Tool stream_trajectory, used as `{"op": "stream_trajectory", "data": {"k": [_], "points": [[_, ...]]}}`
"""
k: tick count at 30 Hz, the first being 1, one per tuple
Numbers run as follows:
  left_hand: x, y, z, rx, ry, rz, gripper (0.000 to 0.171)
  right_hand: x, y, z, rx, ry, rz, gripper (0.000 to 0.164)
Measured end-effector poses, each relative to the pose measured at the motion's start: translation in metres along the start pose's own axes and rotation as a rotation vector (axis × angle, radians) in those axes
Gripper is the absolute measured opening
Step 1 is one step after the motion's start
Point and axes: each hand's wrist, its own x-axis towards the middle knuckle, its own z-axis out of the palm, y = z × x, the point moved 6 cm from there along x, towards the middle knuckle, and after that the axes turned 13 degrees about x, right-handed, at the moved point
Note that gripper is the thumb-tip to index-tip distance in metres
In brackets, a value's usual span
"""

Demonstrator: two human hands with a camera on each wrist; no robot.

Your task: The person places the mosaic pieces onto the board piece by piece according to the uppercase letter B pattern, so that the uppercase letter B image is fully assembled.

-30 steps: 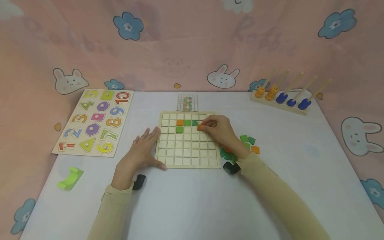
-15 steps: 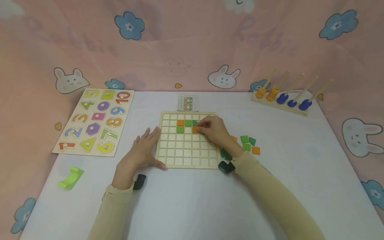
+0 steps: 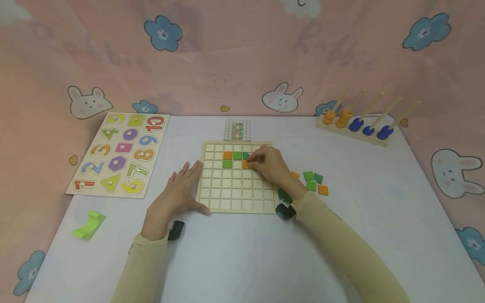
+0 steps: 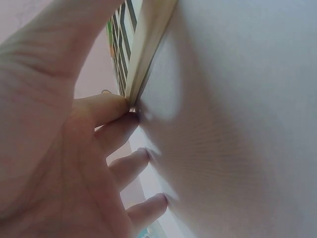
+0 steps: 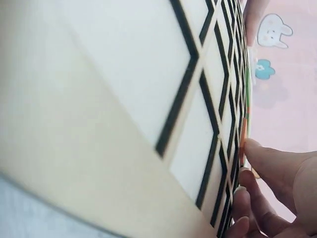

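Note:
A wooden grid board point(image 3: 237, 194) lies mid-table. My left hand point(image 3: 177, 189) rests at its left side, fingers spread, fingertips at the frame edge; the left wrist view shows them against the board's rim point(image 4: 148, 49). My right hand point(image 3: 270, 164) is over the board's upper right, thumb and fingertips pinching an orange square tile point(image 3: 246, 164), partly hidden, at a cell in the third row. In the right wrist view the thumb touches the orange tile point(image 5: 242, 141). Around it sit another orange tile point(image 3: 227, 155), green square tiles point(image 3: 237, 155) and a dark green rounded tile point(image 3: 246, 155).
A small pattern card point(image 3: 237, 130) lies behind the board. Loose green and orange tiles point(image 3: 311, 186) lie right of it, some hidden under the right forearm. A number puzzle point(image 3: 117, 155) is at left, a light green curved block point(image 3: 89, 225) before it, a peg counter point(image 3: 354, 128) back right.
The right hand has brought the orange tile slightly left and down to a cell below the dark green tile, then stayed there. The left hand has not moved.

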Motion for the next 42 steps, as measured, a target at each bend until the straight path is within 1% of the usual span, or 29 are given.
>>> {"op": "stream_trajectory", "data": {"k": [3, 6, 9, 11, 15, 18, 23, 26, 30, 35, 42], "points": [[0.000, 0.000, 0.001, 0.004, -0.001, 0.001, 0.146, -0.002, 0.002, -0.001, -0.047, -0.048, 0.020, 0.021], [0.000, -0.001, 0.001, 0.004, -0.004, -0.001, 0.146, -0.007, 0.004, -0.002, -0.092, -0.124, 0.030, 0.032], [-0.001, -0.001, 0.000, 0.004, -0.003, -0.004, 0.145, -0.014, 0.006, -0.006, -0.116, -0.191, 0.012, 0.039], [-0.002, 0.000, -0.001, 0.002, 0.000, -0.004, 0.145, -0.018, 0.006, -0.010, -0.114, -0.211, -0.019, 0.037], [-0.003, 0.000, -0.002, -0.002, 0.005, -0.004, 0.145, -0.024, 0.003, -0.016, -0.143, -0.222, -0.123, 0.023], [-0.003, 0.000, -0.003, -0.009, 0.007, -0.003, 0.145, -0.029, 0.003, -0.021, -0.160, -0.223, -0.136, 0.018], [-0.003, 0.000, -0.003, -0.008, 0.002, -0.003, 0.145, -0.036, 0.009, -0.033, -0.143, -0.239, -0.079, 0.025], [-0.001, 0.000, -0.002, -0.002, -0.001, -0.002, 0.146, -0.040, 0.015, -0.041, -0.106, -0.249, -0.024, 0.028], [-0.001, 0.000, -0.001, -0.002, -0.002, -0.001, 0.146, -0.045, 0.023, -0.050, -0.104, -0.257, 0.044, 0.032], [-0.001, 0.000, -0.001, -0.002, 0.001, 0.001, 0.145, -0.048, 0.029, -0.055, -0.098, -0.271, 0.059, 0.038], [-0.001, 0.000, -0.001, 0.004, 0.005, 0.006, 0.145, -0.050, 0.029, -0.059, -0.088, -0.247, 0.022, 0.036]]}}
